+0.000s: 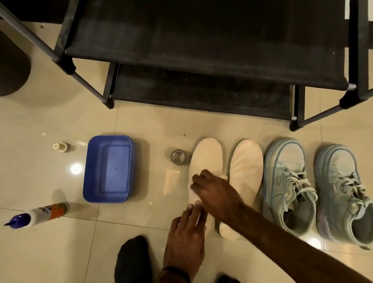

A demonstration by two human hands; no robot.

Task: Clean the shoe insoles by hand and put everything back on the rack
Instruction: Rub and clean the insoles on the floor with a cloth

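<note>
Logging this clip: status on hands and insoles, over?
Left hand flat on left insole heel. Right hand rubbing its middle, maybe with a cloth. Nothing in the way.

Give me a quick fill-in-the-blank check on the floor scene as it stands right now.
1. Both hands rest on the ____ of the two cream foam insoles.
2. The blue rectangular plastic tub sits on the ____ .
3. The pair of pale green lace-up sneakers stands to the ____ of the insoles.
4. The black fabric shoe rack holds ____ shoes.

Missing words: left; floor; right; no
</note>
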